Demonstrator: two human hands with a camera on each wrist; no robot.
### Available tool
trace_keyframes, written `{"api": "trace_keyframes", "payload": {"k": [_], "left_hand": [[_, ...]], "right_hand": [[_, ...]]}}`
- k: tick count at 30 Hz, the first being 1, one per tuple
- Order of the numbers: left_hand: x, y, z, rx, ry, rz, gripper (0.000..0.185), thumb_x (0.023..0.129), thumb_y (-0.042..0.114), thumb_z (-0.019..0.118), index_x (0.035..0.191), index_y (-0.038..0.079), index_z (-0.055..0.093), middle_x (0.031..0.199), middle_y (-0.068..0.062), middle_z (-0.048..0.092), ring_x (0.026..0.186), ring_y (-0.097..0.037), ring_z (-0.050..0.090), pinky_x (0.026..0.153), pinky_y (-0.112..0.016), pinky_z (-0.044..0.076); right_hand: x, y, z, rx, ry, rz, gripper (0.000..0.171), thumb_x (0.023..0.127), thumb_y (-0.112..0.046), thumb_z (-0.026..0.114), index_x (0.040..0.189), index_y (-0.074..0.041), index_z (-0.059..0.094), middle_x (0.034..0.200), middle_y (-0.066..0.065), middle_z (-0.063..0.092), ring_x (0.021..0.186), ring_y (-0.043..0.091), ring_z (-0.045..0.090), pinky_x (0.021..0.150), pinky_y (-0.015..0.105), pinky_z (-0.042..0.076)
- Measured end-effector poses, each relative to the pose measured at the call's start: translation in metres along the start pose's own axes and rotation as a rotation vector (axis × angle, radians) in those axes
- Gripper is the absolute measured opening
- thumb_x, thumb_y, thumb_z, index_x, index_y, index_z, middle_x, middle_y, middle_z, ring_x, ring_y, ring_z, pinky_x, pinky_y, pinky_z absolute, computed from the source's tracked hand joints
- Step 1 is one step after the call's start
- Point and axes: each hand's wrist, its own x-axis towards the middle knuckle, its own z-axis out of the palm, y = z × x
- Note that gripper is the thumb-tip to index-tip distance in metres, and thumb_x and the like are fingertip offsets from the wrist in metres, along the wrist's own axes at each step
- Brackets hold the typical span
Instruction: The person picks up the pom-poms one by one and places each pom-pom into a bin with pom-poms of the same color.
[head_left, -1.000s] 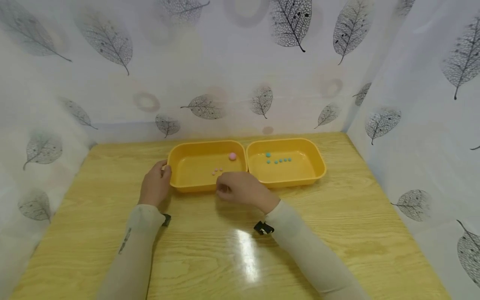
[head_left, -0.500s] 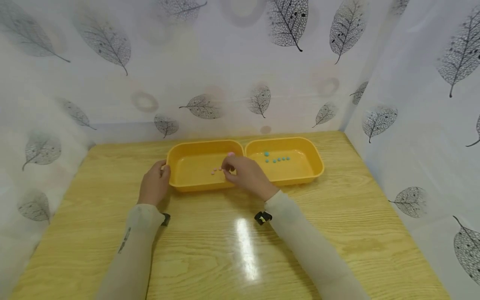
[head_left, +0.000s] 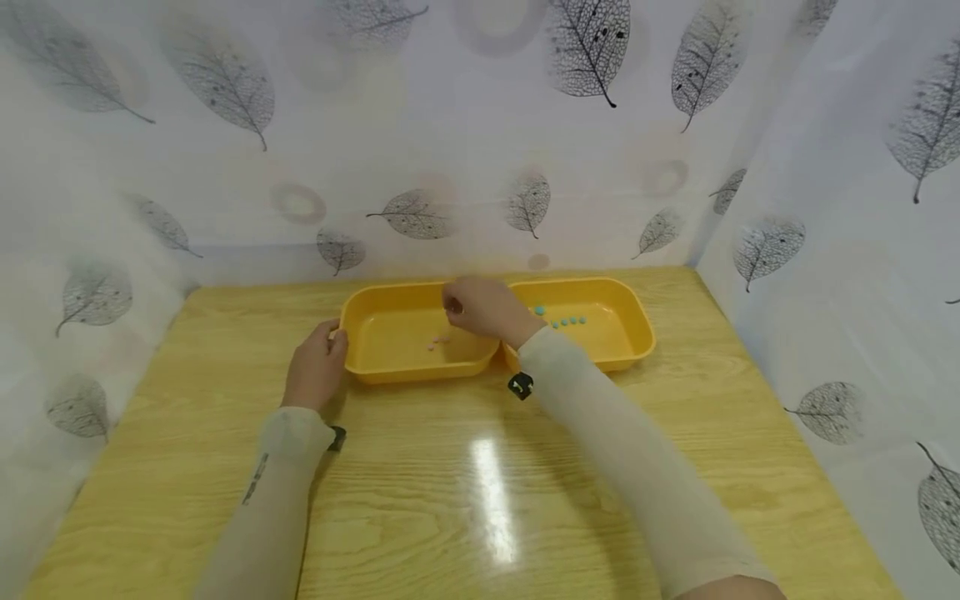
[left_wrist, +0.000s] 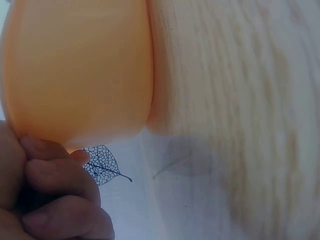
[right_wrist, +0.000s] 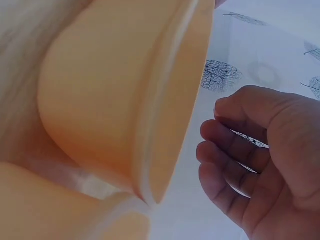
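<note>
Side by side, left tray (head_left: pixel 390 367) pink beads (head_left: pixel 437 342), right tray (head_left: pixel 633 333) blue beads (head_left: pixel 566 321)

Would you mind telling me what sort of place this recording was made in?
Probably a small staged recording booth, not a lived-in room. A wooden table is closed in on three sides by leaf-printed sheeting, and it holds only two yellow trays of small pink and blue beads.
</note>
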Motion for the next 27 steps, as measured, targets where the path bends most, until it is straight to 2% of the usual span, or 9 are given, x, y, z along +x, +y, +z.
{"api": "trace_keyframes", "payload": {"k": [9,15,16,18,23,27], "left_hand": [[0.001,0.003,-0.001,-0.007,0.000,-0.010,0.058,0.112,0.039,0.028,0.156,0.003,0.040,0.136,-0.027,0.061,0.116,-0.040,0.061,0.098,-0.057,0.048],[0.000,0.001,-0.001,-0.001,-0.011,-0.022,0.059,0.112,0.040,0.028,0.157,0.003,0.038,0.137,-0.027,0.061,0.119,-0.041,0.061,0.099,-0.056,0.048],[0.000,0.001,-0.001,-0.001,-0.011,-0.023,0.059,0.112,0.040,0.028,0.158,0.003,0.038,0.137,-0.027,0.061,0.119,-0.041,0.061,0.099,-0.056,0.049],[0.000,0.002,-0.001,-0.003,-0.013,-0.025,0.060,0.112,0.041,0.028,0.158,0.004,0.038,0.137,-0.027,0.061,0.118,-0.040,0.061,0.099,-0.056,0.049],[-0.001,0.003,-0.001,-0.001,-0.008,-0.031,0.059,0.113,0.040,0.028,0.158,0.004,0.038,0.137,-0.026,0.061,0.118,-0.039,0.061,0.099,-0.056,0.048],[-0.001,0.003,-0.002,-0.005,-0.009,-0.032,0.058,0.113,0.039,0.029,0.158,0.005,0.038,0.137,-0.025,0.061,0.117,-0.039,0.061,0.099,-0.056,0.048]], "right_hand": [[0.025,0.003,-0.006,-0.039,-0.160,0.004,0.008,0.094,-0.005,0.065,0.096,-0.012,0.068,0.095,0.002,0.068,0.086,0.019,0.058,0.079,0.034,0.050],[0.031,0.005,0.007,-0.089,-0.267,-0.001,0.010,0.096,-0.004,0.063,0.092,-0.013,0.065,0.093,0.001,0.066,0.084,0.017,0.056,0.078,0.033,0.049],[0.031,0.005,0.010,-0.094,-0.274,-0.005,0.009,0.098,-0.008,0.065,0.090,-0.013,0.065,0.092,0.000,0.065,0.083,0.017,0.055,0.078,0.033,0.049],[0.030,0.005,0.015,-0.101,-0.274,-0.011,0.017,0.099,-0.016,0.067,0.083,-0.014,0.061,0.084,-0.001,0.062,0.077,0.017,0.053,0.075,0.033,0.050],[0.031,0.003,0.028,-0.145,-0.260,-0.038,0.037,0.097,-0.026,0.072,0.068,-0.017,0.051,0.070,-0.002,0.051,0.066,0.017,0.045,0.071,0.036,0.051],[0.035,0.003,0.035,-0.189,-0.278,-0.049,0.032,0.096,-0.024,0.071,0.070,-0.017,0.053,0.075,-0.001,0.058,0.069,0.017,0.050,0.076,0.039,0.054]]}}
